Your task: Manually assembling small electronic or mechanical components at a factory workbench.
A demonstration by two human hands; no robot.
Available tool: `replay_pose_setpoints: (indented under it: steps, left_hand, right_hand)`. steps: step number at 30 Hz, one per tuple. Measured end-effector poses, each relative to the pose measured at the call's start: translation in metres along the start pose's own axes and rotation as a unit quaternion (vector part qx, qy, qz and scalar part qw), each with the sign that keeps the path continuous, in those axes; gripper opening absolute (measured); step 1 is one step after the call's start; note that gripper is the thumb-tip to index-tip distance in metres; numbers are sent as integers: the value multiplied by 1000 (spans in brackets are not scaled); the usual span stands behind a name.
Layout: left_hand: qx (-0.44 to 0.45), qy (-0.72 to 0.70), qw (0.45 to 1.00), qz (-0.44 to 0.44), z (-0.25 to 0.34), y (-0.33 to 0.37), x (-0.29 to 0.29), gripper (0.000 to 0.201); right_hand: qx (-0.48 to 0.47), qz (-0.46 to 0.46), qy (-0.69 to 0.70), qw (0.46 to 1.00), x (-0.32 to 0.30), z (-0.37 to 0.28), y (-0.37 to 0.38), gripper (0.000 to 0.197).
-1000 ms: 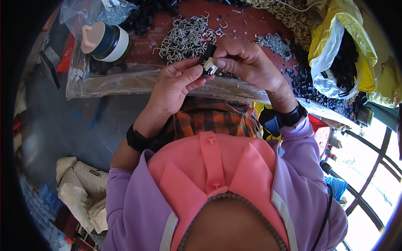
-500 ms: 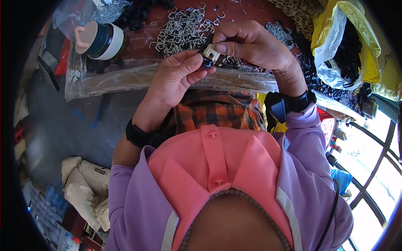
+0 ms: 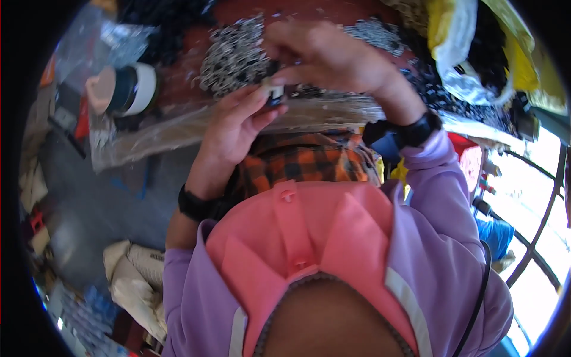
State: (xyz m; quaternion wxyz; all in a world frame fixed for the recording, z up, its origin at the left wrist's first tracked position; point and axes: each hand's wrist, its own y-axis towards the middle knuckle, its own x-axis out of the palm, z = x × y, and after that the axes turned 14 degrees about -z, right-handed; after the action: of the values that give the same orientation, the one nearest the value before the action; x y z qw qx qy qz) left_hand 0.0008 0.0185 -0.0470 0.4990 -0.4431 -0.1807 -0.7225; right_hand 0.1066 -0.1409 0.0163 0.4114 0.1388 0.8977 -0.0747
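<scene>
A small black-and-cream plastic part is pinched between the thumb and fingers of my left hand, just over the table's near edge. My right hand arches above it from the right, its thumb close to the top of the part. Motion smears those fingers, so whether they grip anything does not show. Behind my left hand lies a heap of bent metal hooks on the red tabletop.
A dark jar-like container with a white band stands at the left. Small metal pieces lie behind my right hand. Black parts spread to the right, beside a yellow-and-white bag. Clear plastic covers the table's front edge.
The view has shifted a little, so the table things sit farther left. My right hand has moved and now blurs over the part, while my left hand keeps its pinch.
</scene>
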Motion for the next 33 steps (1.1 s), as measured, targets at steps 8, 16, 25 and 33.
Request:
replay_pose_setpoints:
  steps: [8,16,25,33]
  left_hand:
    - [3,89,996,23,4,-4,-6,17]
    - [2,93,995,45,-8,14,12,17]
    - [-16,101,994,23,-11,18,19,24]
    - [-5,95,995,14,-8,10,22,26]
  right_hand:
    - [247,257,-70,932,31,25,-109,19]
    - [529,189,-212,800,47,70,-198,14]
    - [162,342,446,811,49,29,-126,20]
    - [36,254,547,797,61,-15,-48,25]
